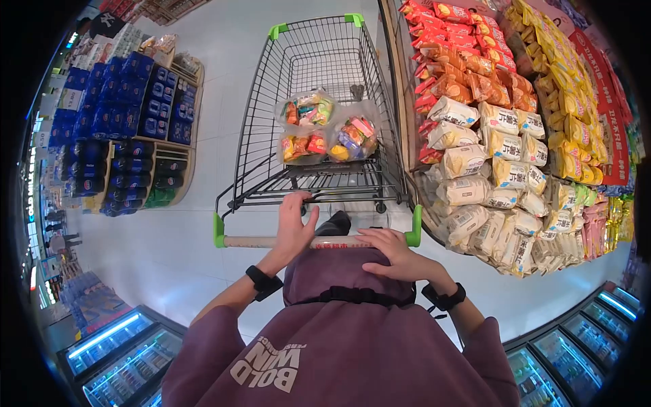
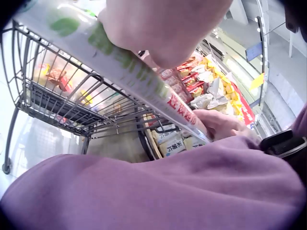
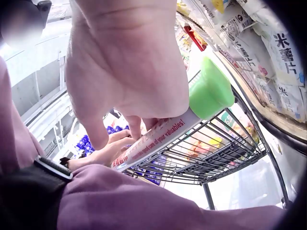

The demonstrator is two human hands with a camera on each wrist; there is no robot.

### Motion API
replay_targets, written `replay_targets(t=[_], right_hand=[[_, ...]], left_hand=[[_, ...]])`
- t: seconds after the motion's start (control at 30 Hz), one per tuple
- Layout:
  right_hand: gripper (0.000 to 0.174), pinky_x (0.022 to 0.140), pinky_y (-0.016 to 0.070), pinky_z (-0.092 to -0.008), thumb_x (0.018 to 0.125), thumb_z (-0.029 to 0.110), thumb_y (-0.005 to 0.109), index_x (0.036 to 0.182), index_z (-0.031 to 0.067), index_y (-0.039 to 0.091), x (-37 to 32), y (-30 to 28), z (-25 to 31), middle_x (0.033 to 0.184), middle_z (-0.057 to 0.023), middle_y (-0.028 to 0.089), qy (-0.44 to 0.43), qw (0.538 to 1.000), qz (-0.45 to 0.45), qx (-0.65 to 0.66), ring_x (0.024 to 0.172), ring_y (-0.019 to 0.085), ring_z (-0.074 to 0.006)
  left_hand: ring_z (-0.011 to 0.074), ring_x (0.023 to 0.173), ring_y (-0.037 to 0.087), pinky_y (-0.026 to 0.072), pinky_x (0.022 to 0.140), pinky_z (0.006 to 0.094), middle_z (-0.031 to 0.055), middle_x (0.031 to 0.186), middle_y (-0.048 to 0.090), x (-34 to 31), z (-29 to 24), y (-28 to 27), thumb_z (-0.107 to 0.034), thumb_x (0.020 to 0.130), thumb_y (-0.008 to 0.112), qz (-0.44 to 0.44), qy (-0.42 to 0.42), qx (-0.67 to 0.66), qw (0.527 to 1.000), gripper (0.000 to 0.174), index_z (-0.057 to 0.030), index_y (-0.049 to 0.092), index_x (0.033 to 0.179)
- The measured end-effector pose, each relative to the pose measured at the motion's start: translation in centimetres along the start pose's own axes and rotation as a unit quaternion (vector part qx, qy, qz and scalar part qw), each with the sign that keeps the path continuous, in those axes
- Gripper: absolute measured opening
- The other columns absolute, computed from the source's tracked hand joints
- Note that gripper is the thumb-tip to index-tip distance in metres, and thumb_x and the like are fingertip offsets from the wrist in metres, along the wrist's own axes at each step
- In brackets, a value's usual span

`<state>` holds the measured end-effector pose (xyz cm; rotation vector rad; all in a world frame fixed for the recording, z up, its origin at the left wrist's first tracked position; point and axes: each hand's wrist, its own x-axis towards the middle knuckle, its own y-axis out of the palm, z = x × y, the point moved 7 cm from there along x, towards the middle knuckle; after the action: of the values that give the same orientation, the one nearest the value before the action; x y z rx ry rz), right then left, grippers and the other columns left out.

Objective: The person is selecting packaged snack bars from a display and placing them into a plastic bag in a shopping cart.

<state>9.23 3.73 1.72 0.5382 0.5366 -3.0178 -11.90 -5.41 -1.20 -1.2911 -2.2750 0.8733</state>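
A shopping cart (image 1: 319, 74) with a pale handle bar (image 1: 264, 241) and green corner pieces stands before the person. The left hand (image 1: 296, 227) lies across the bar left of its middle, fingers reaching forward past it and thumb apart. Toward the bar's right end the right hand (image 1: 393, 255) rests on it, fingers loosely extended. Close up in the left wrist view, the left hand (image 2: 160, 28) is over the bar (image 2: 115, 67); its fingertips are out of sight. The right palm (image 3: 129, 62) touches the bar (image 3: 163, 136) beside the green end piece (image 3: 211, 88) in the right wrist view.
Clear bags of colourful snacks (image 1: 306, 108) lie in the cart. A display of snack packets (image 1: 505, 173) runs close along the cart's right side. Shelves of blue packs (image 1: 119, 95) stand at the left, and lit coolers (image 1: 129, 353) at both lower corners.
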Motion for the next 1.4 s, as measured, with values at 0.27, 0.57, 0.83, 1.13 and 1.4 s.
replay_targets(t=[0.27,0.57,0.83,1.13,1.4], right_hand=[[0.054,0.096,0.0465,-0.0447,0.093,0.032,0.061,0.134,-0.0010,0.050,4.9,-2.9,-0.4,0.116,-0.0268,0.063,0.165,0.984,0.050,-0.034,0.111,0.060,-0.0410],[0.022,0.077,0.0532,-0.0466,0.087,0.015,0.059,0.100,-0.0004,0.069,28.3,-14.9,-9.9,0.090,-0.0251,0.069,0.160,0.957,-0.166,-0.176,0.087,0.067,-0.0411],[0.037,0.100,0.0493,-0.0413,0.085,0.016,0.062,0.120,0.0049,0.067,33.0,-12.4,-27.7,0.128,-0.0165,0.063,0.463,0.868,-0.139,-0.110,0.121,0.059,-0.0320],[0.037,0.097,0.0498,-0.0425,0.084,0.017,0.060,0.116,-0.0004,0.065,34.9,-7.9,-34.3,0.123,-0.0217,0.063,0.453,0.871,-0.137,-0.131,0.118,0.061,-0.0312],[0.075,0.099,0.0486,-0.0351,0.073,0.049,0.070,0.133,0.0065,0.054,34.7,-8.0,-37.2,0.126,-0.0121,0.064,0.373,0.908,-0.100,-0.163,0.114,0.063,-0.0310]], left_hand=[[0.0399,0.083,0.066,0.0515,0.076,0.0464,0.0230,0.086,0.069,8.9,0.1,-1.6,-0.036,0.097,0.056,0.384,0.071,0.085,0.917,0.040,0.0032,0.064,0.099],[0.0432,0.082,0.066,0.0515,0.079,0.0496,0.0251,0.085,0.068,19.2,9.1,10.3,-0.025,0.096,0.051,0.380,0.120,0.071,0.914,0.033,0.0032,0.067,0.100],[0.0413,0.092,0.067,0.0535,0.085,0.0480,0.0282,0.096,0.068,18.2,14.2,16.6,-0.012,0.083,0.054,0.465,0.066,0.124,0.874,0.025,0.0022,0.067,0.099],[0.0393,0.094,0.067,0.0533,0.083,0.0477,0.0207,0.107,0.067,16.4,17.5,18.1,-0.014,0.090,0.050,0.508,0.064,0.069,0.856,0.024,0.0004,0.067,0.100],[0.0402,0.092,0.066,0.0512,0.086,0.0479,0.0222,0.114,0.065,16.1,18.9,19.2,-0.022,0.097,0.047,0.539,0.039,0.053,0.840,0.029,-0.0029,0.066,0.109]])
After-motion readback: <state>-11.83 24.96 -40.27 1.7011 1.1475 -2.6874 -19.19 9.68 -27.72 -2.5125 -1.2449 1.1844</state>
